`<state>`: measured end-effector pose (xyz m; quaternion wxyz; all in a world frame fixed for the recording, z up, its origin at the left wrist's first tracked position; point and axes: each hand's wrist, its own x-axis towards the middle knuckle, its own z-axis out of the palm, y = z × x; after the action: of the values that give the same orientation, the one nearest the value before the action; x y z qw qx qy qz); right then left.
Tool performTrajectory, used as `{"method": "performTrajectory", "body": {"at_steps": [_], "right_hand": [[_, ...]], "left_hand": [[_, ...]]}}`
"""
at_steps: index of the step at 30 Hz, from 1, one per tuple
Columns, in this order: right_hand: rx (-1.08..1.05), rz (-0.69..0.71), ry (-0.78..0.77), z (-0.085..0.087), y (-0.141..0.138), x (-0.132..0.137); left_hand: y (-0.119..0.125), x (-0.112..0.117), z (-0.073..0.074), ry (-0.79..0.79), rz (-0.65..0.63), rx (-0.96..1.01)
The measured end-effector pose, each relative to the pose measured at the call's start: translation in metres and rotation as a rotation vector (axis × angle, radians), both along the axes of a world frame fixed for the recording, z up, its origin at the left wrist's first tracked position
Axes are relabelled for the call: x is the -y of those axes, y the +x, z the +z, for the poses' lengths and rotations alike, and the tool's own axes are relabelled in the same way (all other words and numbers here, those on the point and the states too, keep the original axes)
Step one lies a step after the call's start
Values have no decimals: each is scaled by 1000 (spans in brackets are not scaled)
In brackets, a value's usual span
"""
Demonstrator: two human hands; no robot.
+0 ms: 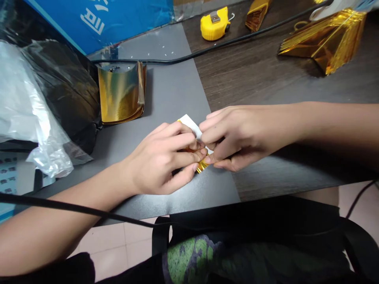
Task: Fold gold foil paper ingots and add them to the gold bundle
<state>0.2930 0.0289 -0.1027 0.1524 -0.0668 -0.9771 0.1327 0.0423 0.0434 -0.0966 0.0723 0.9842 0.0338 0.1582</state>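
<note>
A small sheet of gold foil paper with a white back lies on the grey part of the table under both my hands, one white corner pointing away from me. My left hand presses on it from the left, fingers bent and the tips on the paper. From the right, my right hand has its fingers curled, with thumb and fingertips pinching the paper's edge. The fingertips of both hands nearly meet over the gold strip. Much of the sheet is hidden beneath my fingers.
A curved stack of gold foil sheets stands behind my left hand. Folded gold foil pieces lie at the back right, near a yellow tape measure. A black cable crosses the table; plastic bags and a blue box sit at left.
</note>
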Motion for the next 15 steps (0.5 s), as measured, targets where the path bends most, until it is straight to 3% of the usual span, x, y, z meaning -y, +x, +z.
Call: {"method": "performTrajectory", "body": {"at_steps": [6, 15], "right_hand": [[-14, 6, -127, 4, -3, 2], [25, -4, -172, 3, -3, 1]], "left_hand": [[2, -1, -3, -104, 45, 34], [3, 1, -5, -146, 68, 79]]}}
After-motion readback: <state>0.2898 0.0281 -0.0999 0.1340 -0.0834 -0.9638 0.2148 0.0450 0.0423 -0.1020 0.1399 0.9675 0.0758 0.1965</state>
